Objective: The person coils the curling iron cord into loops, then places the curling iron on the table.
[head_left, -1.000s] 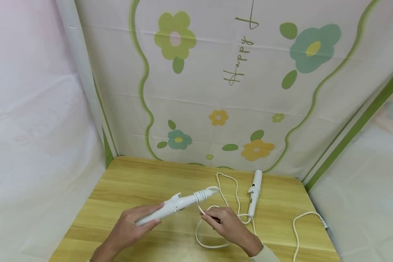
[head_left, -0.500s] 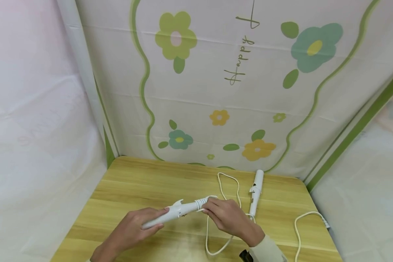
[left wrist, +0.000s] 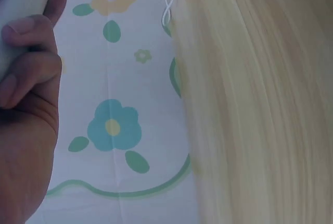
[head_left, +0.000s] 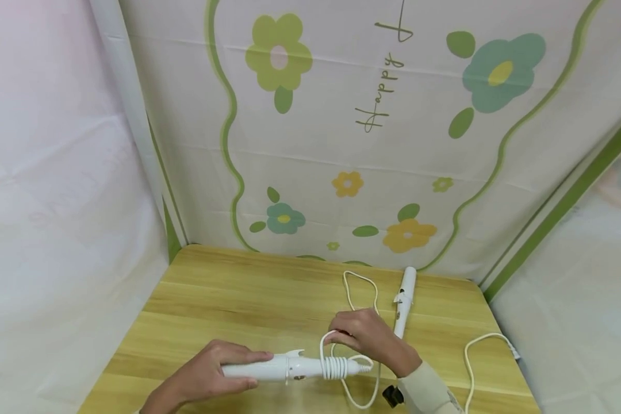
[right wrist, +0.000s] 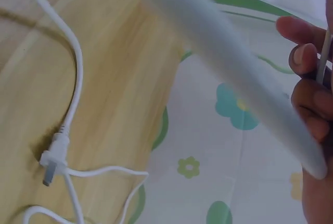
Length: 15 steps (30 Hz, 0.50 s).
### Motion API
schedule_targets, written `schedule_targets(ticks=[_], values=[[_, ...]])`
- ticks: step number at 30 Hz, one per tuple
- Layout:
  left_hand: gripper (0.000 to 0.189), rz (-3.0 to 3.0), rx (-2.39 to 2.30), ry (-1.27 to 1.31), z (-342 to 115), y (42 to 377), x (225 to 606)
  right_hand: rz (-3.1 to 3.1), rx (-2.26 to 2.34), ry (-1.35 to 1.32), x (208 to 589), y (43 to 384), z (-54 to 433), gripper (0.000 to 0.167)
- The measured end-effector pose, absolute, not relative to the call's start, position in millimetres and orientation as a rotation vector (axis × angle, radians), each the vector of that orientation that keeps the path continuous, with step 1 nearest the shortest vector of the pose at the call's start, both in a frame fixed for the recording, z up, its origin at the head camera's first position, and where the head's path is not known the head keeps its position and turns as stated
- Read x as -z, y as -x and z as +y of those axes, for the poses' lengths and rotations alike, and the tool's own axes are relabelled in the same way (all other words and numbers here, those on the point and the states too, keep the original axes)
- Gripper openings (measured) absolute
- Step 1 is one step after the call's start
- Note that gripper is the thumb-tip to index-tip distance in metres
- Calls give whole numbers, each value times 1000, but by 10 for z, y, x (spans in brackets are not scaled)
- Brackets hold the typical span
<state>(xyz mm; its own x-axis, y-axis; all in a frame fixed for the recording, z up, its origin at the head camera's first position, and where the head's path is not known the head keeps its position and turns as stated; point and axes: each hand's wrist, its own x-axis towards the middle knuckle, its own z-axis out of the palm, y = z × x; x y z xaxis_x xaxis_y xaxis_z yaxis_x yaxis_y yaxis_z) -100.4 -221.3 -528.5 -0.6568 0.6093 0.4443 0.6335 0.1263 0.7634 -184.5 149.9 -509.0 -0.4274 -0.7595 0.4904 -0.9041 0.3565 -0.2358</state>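
In the head view a white curling iron (head_left: 305, 368) lies level above the table's front half. My left hand (head_left: 219, 368) grips its left end, thumb on the near side and fingers on the far side. Several turns of white cord (head_left: 335, 368) are wound round its right end. My right hand (head_left: 364, 333) pinches that cord just above the turns, and a loop rises to its fingertips. In the left wrist view curled fingers (left wrist: 34, 67) wrap a blurred white part of the iron. The right wrist view has fingers (right wrist: 309, 94) closed on a thin stretch of cord.
A second white curling iron (head_left: 405, 302) lies at the wooden table's (head_left: 227, 287) back right, loose cord beside it. Another cord (head_left: 468, 368) runs along the right edge. A two-pin plug (right wrist: 54, 156) rests on the wood. A flower-printed cloth (head_left: 300, 132) stands behind.
The curling iron has come nearer and turned from tilted to level. My right hand has carried the cord from below the iron round to its far side and above it.
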Motion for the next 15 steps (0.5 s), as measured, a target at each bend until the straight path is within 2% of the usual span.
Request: schedule_targets(ticks=[6,12,15], values=[[51,-2230,1820,1166,-2210,1002,5304,-2293,-810,-1454,5211,1766,1438,19],[50,-2229,1744,936,-2189,1024,5322,-2302,-593,-1352,5303,1674,1409,30],[50,-2239,1602,897,-2170,1045,5352,-2338,-546,-1326,5307,1661,1377,21]])
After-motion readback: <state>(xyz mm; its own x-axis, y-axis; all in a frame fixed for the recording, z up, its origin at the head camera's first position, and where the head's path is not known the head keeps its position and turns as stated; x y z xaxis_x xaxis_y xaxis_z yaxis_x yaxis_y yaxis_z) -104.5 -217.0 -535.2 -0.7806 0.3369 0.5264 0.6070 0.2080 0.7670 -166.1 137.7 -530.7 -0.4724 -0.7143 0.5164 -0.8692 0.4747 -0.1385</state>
